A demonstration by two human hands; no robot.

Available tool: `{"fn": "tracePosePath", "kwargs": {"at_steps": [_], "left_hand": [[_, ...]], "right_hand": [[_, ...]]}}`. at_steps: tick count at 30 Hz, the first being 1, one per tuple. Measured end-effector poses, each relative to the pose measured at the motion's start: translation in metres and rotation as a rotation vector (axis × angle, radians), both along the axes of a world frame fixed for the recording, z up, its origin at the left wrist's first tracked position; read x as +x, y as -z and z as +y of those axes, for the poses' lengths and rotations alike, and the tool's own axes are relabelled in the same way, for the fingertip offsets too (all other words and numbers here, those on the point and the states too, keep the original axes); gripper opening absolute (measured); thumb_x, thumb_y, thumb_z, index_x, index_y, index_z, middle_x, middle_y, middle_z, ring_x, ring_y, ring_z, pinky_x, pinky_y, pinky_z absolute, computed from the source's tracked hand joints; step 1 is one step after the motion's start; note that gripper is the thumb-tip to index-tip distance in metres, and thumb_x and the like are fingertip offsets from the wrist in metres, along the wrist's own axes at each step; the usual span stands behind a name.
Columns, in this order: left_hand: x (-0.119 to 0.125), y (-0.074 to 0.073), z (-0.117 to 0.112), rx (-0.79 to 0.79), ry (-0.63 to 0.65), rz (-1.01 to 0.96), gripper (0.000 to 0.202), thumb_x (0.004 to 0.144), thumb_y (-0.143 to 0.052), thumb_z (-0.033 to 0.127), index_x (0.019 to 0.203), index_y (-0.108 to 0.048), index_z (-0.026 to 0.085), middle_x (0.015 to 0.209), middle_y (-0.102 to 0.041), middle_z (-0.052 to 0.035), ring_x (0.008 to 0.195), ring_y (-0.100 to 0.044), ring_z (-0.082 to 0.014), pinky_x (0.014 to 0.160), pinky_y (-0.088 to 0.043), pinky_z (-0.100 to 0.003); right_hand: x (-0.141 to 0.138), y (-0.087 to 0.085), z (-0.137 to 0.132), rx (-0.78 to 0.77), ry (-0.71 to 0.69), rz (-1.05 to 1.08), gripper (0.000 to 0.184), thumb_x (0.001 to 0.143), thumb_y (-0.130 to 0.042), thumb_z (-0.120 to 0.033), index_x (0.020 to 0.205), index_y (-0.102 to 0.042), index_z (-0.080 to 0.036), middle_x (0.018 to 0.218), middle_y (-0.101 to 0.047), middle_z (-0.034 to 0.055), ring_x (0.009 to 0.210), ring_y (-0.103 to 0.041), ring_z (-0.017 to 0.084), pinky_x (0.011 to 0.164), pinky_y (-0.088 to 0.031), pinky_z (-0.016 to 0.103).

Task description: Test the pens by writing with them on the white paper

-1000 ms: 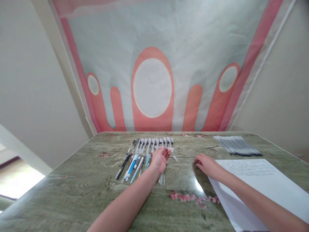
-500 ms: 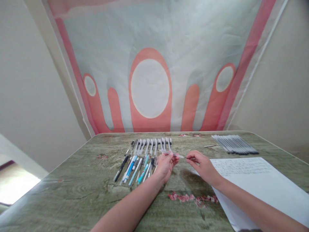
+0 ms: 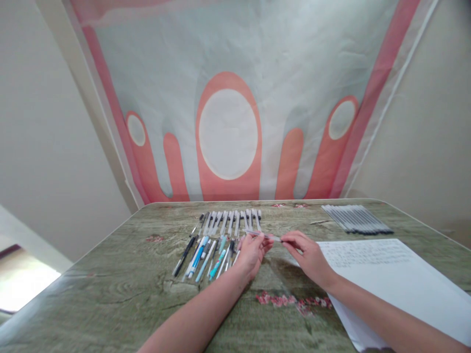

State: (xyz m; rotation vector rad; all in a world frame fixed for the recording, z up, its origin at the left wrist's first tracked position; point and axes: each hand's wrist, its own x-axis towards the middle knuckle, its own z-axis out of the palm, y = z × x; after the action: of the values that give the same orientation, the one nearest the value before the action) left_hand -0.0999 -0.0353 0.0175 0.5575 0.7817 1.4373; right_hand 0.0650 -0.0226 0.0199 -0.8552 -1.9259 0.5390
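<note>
My left hand (image 3: 251, 253) is closed on a clear pen (image 3: 262, 235), held level a little above the table. My right hand (image 3: 308, 254) pinches the pen's right end, its fingertips pressed together at the tip. Just left of my left hand lies a bunch of loose pens (image 3: 206, 252), blue, teal and black. Behind them a row of white pens (image 3: 230, 220) lies side by side. A white sheet of paper (image 3: 382, 279) with faint handwriting lies under my right forearm.
A row of dark thin pens or refills (image 3: 355, 219) lies at the far right of the green wood-patterned table (image 3: 121, 284). A pink and grey patterned cloth (image 3: 228, 98) hangs behind the table. The table's rounded edges run close on left and right.
Both hands rose from the table. The left hand picked up the clear pen, and the right hand came left and closed on the pen's right end.
</note>
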Motion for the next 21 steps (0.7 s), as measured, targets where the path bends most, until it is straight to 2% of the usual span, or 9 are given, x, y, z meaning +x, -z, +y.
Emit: {"fn": "tracePosePath", "kwargs": {"at_steps": [9,16,21], "left_hand": [[0.0025,-0.0028,-0.0012,-0.008,0.01,0.031,0.021,0.072,-0.062,0.017,0.077,-0.042,0.016,0.077,-0.063,-0.0075,0.066,-0.061,-0.0121,0.067,-0.048,-0.025],[0.0025,-0.0011,-0.0026,0.014,0.047,0.032,0.021,0.072,-0.062,0.019,0.081,-0.043,0.016,0.08,-0.063,-0.0072,0.069,-0.061,-0.0124,0.071,-0.047,-0.026],[0.0021,-0.0014,-0.0019,0.04,0.077,0.036,0.025,0.07,-0.065,0.022,0.08,-0.043,0.016,0.082,-0.063,-0.0074,0.07,-0.061,-0.0123,0.072,-0.046,-0.026]], "right_hand": [[-0.0011,0.007,0.0013,-0.031,0.006,0.075,0.017,0.082,-0.049,-0.033,0.088,-0.057,-0.019,0.087,-0.057,0.0055,0.078,-0.058,0.016,0.072,-0.052,0.031],[0.0005,0.006,0.0017,-0.021,0.04,0.051,0.016,0.08,-0.052,-0.034,0.084,-0.057,-0.019,0.081,-0.058,0.0045,0.074,-0.059,0.016,0.069,-0.052,0.031],[0.0025,0.0064,0.0017,-0.094,0.072,0.065,0.018,0.079,-0.052,-0.036,0.083,-0.056,-0.019,0.079,-0.061,0.0038,0.072,-0.061,0.016,0.068,-0.052,0.03]]}}
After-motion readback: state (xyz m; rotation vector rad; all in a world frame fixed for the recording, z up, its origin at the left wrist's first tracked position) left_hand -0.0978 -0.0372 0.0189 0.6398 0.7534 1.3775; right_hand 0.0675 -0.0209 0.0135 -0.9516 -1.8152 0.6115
